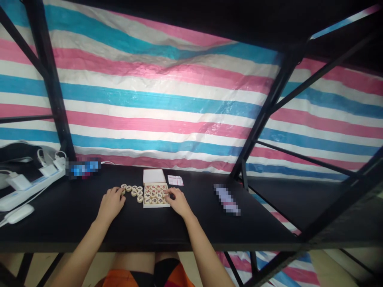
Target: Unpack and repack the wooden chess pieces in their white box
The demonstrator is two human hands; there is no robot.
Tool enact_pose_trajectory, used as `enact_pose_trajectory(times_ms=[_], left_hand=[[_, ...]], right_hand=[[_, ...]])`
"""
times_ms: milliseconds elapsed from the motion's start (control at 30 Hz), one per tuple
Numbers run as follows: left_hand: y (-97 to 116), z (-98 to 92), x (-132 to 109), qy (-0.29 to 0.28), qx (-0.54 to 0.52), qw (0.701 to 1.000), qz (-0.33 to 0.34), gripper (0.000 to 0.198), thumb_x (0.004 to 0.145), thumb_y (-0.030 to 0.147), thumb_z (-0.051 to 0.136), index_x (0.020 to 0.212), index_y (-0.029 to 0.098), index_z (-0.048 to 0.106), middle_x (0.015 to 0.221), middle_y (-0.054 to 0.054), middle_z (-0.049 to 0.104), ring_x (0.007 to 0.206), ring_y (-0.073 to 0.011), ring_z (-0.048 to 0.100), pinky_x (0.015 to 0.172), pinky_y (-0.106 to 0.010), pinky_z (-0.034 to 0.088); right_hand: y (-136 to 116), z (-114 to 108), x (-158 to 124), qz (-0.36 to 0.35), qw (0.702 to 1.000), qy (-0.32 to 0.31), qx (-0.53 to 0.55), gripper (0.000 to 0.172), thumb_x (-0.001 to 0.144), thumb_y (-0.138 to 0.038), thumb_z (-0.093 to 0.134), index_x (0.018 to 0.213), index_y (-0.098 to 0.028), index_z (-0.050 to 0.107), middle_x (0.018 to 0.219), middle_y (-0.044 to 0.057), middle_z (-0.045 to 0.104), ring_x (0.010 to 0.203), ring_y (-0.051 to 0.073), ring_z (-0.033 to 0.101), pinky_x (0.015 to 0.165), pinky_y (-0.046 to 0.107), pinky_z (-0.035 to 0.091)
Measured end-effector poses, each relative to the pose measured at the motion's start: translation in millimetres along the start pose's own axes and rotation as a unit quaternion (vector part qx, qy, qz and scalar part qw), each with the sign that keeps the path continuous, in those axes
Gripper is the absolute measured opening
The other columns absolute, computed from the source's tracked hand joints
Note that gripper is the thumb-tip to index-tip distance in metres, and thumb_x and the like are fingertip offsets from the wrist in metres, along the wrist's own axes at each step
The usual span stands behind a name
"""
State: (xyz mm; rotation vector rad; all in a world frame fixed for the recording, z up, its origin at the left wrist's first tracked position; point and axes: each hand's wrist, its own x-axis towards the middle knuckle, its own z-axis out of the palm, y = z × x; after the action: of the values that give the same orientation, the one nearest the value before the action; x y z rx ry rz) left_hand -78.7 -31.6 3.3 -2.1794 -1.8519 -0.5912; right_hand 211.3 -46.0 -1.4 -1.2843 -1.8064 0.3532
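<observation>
The left hand (111,202), fingers bent, is at the loose round cream discs with dark characters (134,193); I cannot tell whether it grips one. Beside them, a white rectangular box (156,206) holds more discs (154,200). At its right edge, the right hand (178,201) curls its fingers, grip unconfirmed. Discs look light, hard, smooth; rims should offer the surest hold.

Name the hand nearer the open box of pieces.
Right. The right hand is at the right edge of the box; the left hand is farther off, to the box's left, by the loose pieces.
</observation>
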Motion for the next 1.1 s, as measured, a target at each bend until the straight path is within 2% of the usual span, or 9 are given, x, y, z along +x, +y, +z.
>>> enact_pose_trajectory(times_ms=[167, 300, 367, 467, 567, 667, 800, 967, 1100], left_hand=[[-1.7, -1.3, 0.1, -0.012, 0.006, 1.000, 0.002, 0.030, 0.086, 0.021, 0.043, 0.107, 0.015, 0.063, 0.096, -0.012, 0.066, 0.089, -0.0292, 0.060, 0.071, -0.037, 0.046], [-2.9, -1.5, -0.2, -0.004, 0.004, 1.000, -0.003, 0.026, 0.087, 0.023, 0.043, 0.101, 0.017, 0.063, 0.092, -0.011, 0.067, 0.088, -0.0289, 0.060, 0.071, -0.037, 0.046], [-1.6, -2.4, -0.2, 0.007, 0.000, 1.000, -0.009, 0.027, 0.088, 0.023, 0.042, 0.104, 0.017, 0.062, 0.090, -0.011, 0.067, 0.087, -0.0285, 0.060, 0.072, -0.036, 0.045], [4.3, -4.5, 0.4, 0.030, -0.024, 0.999, -0.004, 0.033, 0.090, 0.026, 0.039, 0.115, 0.014, 0.058, 0.094, -0.015, 0.066, 0.090, -0.0310, 0.060, 0.075, -0.040, 0.045], [14.1, -6.4, 1.4, 0.035, -0.080, 0.995, 0.048, 0.033, 0.091, 0.031, 0.040, 0.115, 0.016, 0.058, 0.106, -0.015, 0.065, 0.099, -0.0301, 0.058, 0.083, -0.042, 0.044], [24.6, -7.4, 4.7, 0.008, -0.149, 0.982, 0.115, 0.027, 0.088, 0.035, 0.048, 0.107, 0.021, 0.062, 0.107, -0.008, 0.068, 0.099, -0.0234, 0.060, 0.088, -0.035, 0.045], [37.7, -9.2, 18.1, -0.032, -0.212, 0.965, 0.152, 0.026, 0.089, 0.040, 0.047, 0.096, 0.022, 0.065, 0.092, -0.003, 0.070, 0.085, -0.0184, 0.064, 0.078, -0.028, 0.049], [54.0, -11.1, 41.7, -0.071, -0.228, 0.957, 0.167, 0.026, 0.087, 0.042, 0.050, 0.090, 0.024, 0.069, 0.085, -0.003, 0.070, 0.079, -0.0202, 0.064, 0.075, -0.030, 0.048], [59.5, -8.6, 49.0, -0.087, -0.222, 0.952, 0.193, 0.023, 0.086, 0.038, 0.052, 0.089, 0.025, 0.071, 0.091, -0.004, 0.073, 0.088, -0.0220, 0.063, 0.081, -0.031, 0.045]], right_hand=[[2.0, -3.2, 1.0, -0.008, 1.000, -0.010, -0.003, 0.016, 0.082, -0.018, 0.054, 0.077, -0.021, 0.068, 0.085, 0.003, 0.067, 0.085, 0.019, 0.059, 0.081, 0.031, 0.044], [1.9, -4.7, 2.4, -0.003, 1.000, -0.002, -0.003, 0.023, 0.086, -0.018, 0.049, 0.075, -0.021, 0.069, 0.088, 0.003, 0.067, 0.087, 0.018, 0.059, 0.083, 0.030, 0.043], [1.3, -5.2, 2.4, 0.001, 1.000, -0.002, -0.002, 0.025, 0.087, -0.018, 0.048, 0.075, -0.021, 0.069, 0.089, 0.003, 0.067, 0.088, 0.017, 0.059, 0.083, 0.029, 0.043], [0.4, -5.3, 2.1, 0.006, 1.000, -0.004, -0.001, 0.027, 0.089, -0.020, 0.046, 0.075, -0.022, 0.070, 0.088, 0.003, 0.066, 0.088, 0.017, 0.059, 0.083, 0.029, 0.044], [0.2, -4.5, 2.4, 0.009, 1.000, -0.001, 0.000, 0.029, 0.091, -0.022, 0.044, 0.077, -0.021, 0.070, 0.088, 0.004, 0.065, 0.088, 0.018, 0.059, 0.082, 0.029, 0.044], [0.9, -3.6, 3.2, 0.010, 1.000, 0.001, 0.000, 0.031, 0.092, -0.025, 0.041, 0.079, -0.020, 0.069, 0.087, 0.004, 0.064, 0.087, 0.018, 0.060, 0.081, 0.028, 0.045], [1.3, -3.3, 3.5, 0.011, 1.000, -0.001, 0.000, 0.031, 0.093, -0.025, 0.041, 0.078, -0.020, 0.068, 0.086, 0.004, 0.064, 0.087, 0.018, 0.060, 0.080, 0.027, 0.045], [-0.6, -4.0, 3.1, 0.013, 1.000, -0.003, 0.002, 0.032, 0.093, -0.023, 0.040, 0.078, -0.021, 0.068, 0.086, 0.004, 0.063, 0.087, 0.017, 0.060, 0.081, 0.027, 0.045], [-0.3, -3.5, 3.4, 0.018, 1.000, -0.001, 0.001, 0.030, 0.092, -0.022, 0.041, 0.079, -0.021, 0.069, 0.088, 0.003, 0.064, 0.088, 0.017, 0.060, 0.082, 0.028, 0.044]])
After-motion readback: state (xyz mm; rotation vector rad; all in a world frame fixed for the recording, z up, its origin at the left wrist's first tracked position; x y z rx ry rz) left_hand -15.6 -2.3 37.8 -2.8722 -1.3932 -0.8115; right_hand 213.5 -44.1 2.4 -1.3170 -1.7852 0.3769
